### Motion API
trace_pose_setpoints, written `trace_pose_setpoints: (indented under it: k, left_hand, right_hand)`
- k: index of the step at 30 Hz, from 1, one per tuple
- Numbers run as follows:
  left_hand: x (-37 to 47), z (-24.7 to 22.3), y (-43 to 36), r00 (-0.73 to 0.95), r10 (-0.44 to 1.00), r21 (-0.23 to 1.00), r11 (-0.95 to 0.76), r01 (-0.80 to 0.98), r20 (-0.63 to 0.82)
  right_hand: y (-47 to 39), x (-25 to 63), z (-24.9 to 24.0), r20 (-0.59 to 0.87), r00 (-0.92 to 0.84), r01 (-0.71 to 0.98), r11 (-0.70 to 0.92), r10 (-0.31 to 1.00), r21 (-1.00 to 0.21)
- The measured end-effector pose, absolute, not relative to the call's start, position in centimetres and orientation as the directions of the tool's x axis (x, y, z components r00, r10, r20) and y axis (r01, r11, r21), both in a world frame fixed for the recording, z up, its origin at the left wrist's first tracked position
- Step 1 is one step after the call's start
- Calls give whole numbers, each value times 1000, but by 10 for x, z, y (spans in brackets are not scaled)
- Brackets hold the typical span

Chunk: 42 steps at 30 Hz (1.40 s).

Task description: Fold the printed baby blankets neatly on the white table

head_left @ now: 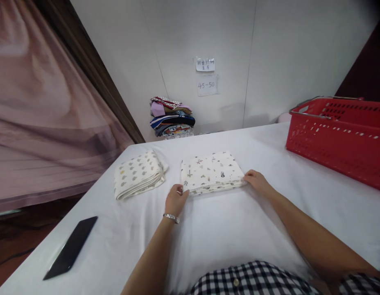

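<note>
Folded printed cloth (211,169) near the middle of a white table (227,241), left hand (176,200) apparently pinching its eight-o'clock corner, right hand (259,182) pinching its four-o'clock corner, second folded cloth (138,173) toward nine o'clock, red basket (334,145) between two and three o'clock.

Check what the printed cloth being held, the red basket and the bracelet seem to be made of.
Held cloth: soft, matte fabric in folded layers, perhaps cotton; the fibre is unclear.
Red basket: probably smooth moulded plastic, by its slotted, even-coloured walls.
Bracelet: likely silver-toned metal, by its bright shine, though small.
</note>
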<state>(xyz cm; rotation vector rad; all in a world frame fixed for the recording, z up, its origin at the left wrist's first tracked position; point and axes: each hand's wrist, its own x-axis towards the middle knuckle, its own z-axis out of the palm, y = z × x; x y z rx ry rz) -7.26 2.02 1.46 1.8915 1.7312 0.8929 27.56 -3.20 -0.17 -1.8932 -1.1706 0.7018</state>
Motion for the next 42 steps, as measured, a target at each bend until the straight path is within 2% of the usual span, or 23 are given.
trace_pose_setpoints:
  k: [2, 8, 13, 16, 20, 24, 36, 42]
  left_hand:
    - [-73, 16, 20, 30, 990, 711, -122, 693, 140]
    - [-73, 11, 21, 76, 981, 794, -188, 578, 177]
    - [-73, 5, 25, 25, 995, 917, -98, 387, 96]
    - [-72, 6, 26, -28, 997, 946, -56, 319, 69]
    - [-71, 9, 24, -91, 994, 924, -24, 382, 63]
    - [-72, 11, 23, -99, 995, 891, 46, 452, -1]
    - [-73, 18, 20, -31, 993, 864, -85, 496, 115]
    - [-76, 13, 23, -40, 999, 854, -9, 521, 35]
  right_hand:
    - [-33, 274, 1, -39, 413, 494, -260, 910, -830]
    - [-39, 267, 12, -5, 415, 543, -252, 910, -801]
    - [-41, 266, 11, 15, 408, 547, -231, 913, -804]
    - [-40, 269, 6, 18, 395, 545, -218, 919, -810]
    - [-39, 272, 0, 26, 379, 554, -204, 925, -807]
    - [-37, 272, -2, 25, 383, 544, -204, 923, -814]
    - [-41, 266, 7, 4, 374, 511, -203, 927, -835]
    - [-41, 265, 8, -32, 413, 457, -238, 910, -857]
